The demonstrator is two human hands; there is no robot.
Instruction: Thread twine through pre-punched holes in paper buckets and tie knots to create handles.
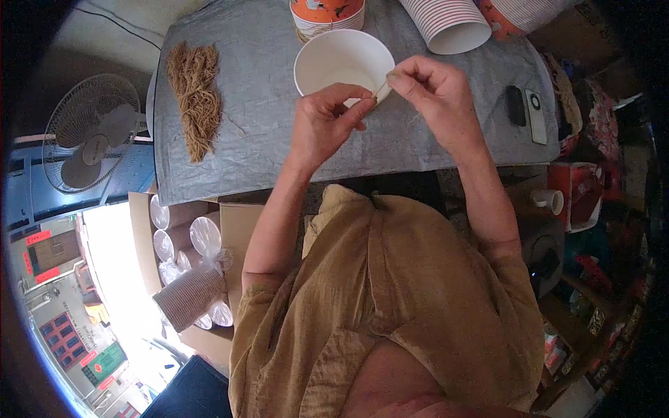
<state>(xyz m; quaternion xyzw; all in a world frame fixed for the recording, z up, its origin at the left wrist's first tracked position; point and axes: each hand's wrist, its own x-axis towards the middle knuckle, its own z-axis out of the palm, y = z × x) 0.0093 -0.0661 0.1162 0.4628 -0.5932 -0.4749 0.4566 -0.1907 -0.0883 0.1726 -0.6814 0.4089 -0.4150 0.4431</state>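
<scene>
In the head view, the thumb and forefinger of my left hand [333, 120] are pinched together, and those of my right hand [440, 94] are pinched too. A thin tan strand [380, 90] runs between the two pinches; its ends are too small to make out. My fingers are over the near side of a white paper bucket [341, 59], mouth up, towards the far edge of the grey-covered tabletop [265, 150]. Beyond it at that edge is an orange-patterned paper bucket [329, 10]; a stack of white paper buckets [446, 26] lies on its side towards the far right corner. Near the left edge lies a tied bundle of brown twine [194, 104], and near the right edge a smartphone [536, 117] beside a dark oblong object [516, 106].
</scene>
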